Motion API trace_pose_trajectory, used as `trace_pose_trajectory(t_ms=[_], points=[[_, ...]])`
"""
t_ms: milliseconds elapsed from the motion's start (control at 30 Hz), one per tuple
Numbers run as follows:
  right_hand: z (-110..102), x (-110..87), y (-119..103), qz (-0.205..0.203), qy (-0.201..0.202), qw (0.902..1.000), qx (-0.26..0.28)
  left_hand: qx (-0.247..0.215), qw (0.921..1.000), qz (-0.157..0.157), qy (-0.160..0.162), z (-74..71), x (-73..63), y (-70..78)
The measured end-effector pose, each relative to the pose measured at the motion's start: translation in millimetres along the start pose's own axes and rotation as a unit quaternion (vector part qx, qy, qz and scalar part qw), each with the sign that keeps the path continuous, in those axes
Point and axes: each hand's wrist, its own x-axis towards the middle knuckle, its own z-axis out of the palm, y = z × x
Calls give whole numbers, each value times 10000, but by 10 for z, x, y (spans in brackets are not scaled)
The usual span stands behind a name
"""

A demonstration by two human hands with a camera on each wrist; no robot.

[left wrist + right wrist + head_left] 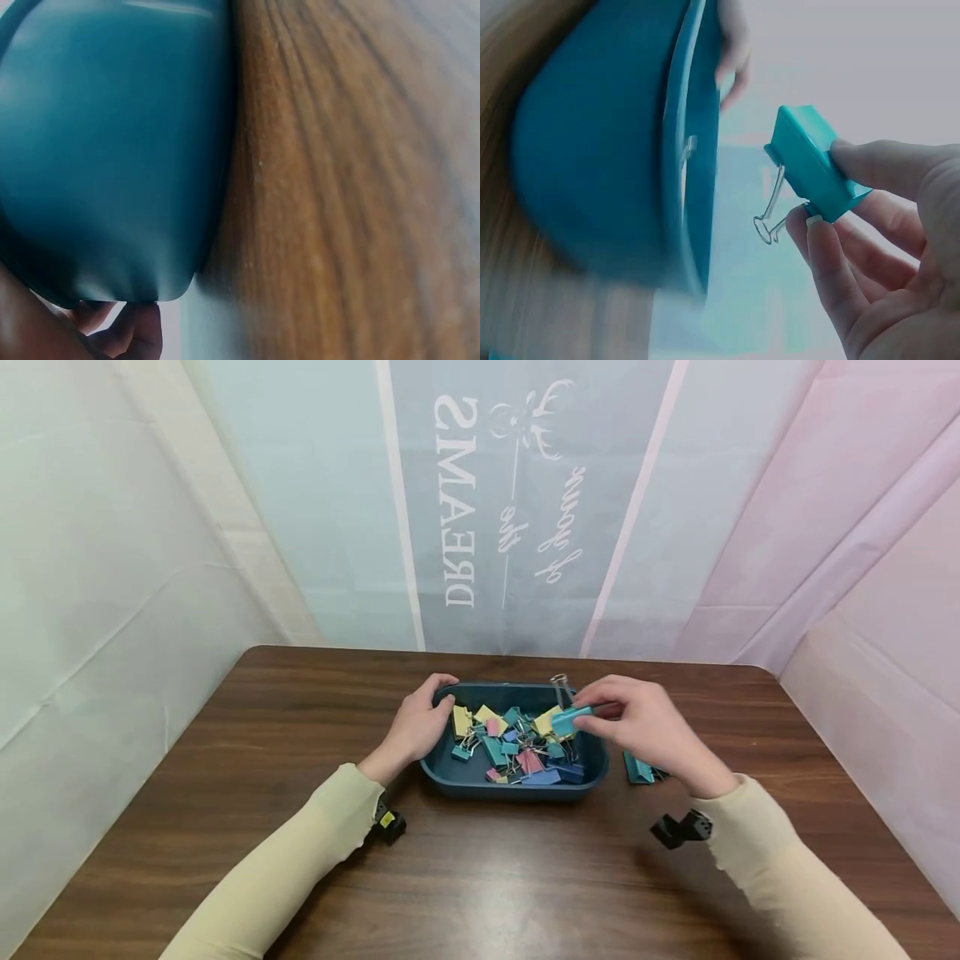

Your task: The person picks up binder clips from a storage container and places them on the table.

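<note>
A large teal binder clip (570,722) is pinched between the thumb and fingers of my right hand (639,720), above the right side of a dark teal plastic bin (510,792). In the right wrist view the binder clip (810,157) is beside the bin's rim, its wire handles pointing toward the bin. My left hand (417,723) grips the bin's back left corner, thumb over the rim; in the left wrist view the bin's side wall (112,150) hides most of that hand. Inside the bin lies a mix of yellow, pink, blue and teal binder clips (528,762).
More teal binder clips (638,769) lie on the wooden table (480,877) just right of the bin, partly under my right hand. A printed cloth (510,627) hangs behind the table's back edge, and pale cloth (150,568) hangs at the sides.
</note>
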Motion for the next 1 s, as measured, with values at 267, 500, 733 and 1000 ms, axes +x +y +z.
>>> trace_pose_trajectory(t_ms=[267,500,733,1000], points=[[-308,-266,413,515,198,9980,-306,57,9999,-132,-9,-10,-23,24],[-477,-534,764,697,259,9952,-643,45,9999,-143,-47,5,-31,15],[-459,-728,996,592,-87,9966,-570,36,9999,-143,-60,29,-9,41],[-388,-765,1083,680,-241,9969,-306,22,9998,-170,-55,24,-1,23]])
